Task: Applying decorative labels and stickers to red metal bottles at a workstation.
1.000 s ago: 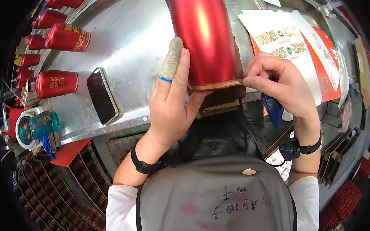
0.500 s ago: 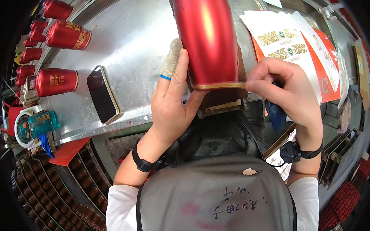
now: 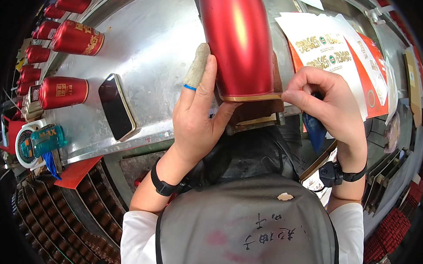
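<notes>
A large glossy red bottle [image 3: 239,47] lies with its near end toward me. Along that end runs a narrow gold strip [image 3: 253,98], its right end sticking out past the bottle. My left hand [image 3: 196,109] steadies the bottle from the left, fingers stretched along its side and the thumb at the left end of the strip. A cloth finger cover [image 3: 197,67] with a blue band is on one left finger. My right hand [image 3: 320,98] pinches the strip's free right end between thumb and forefinger, other fingers curled. Beneath the bottle's near end is a brown support [image 3: 255,112].
Left on the metal table [image 3: 148,55] lies a phone [image 3: 116,107]. Several red bottles [image 3: 63,92] stand beyond it, near a teal container [image 3: 48,140]. White printed sheets [image 3: 322,49] over red ones lie at right. Brown racks [image 3: 60,216] fill the lower left.
Both hands keep almost the same hold on the bottle and the strip. The view has shifted slightly; nothing has been let go.
</notes>
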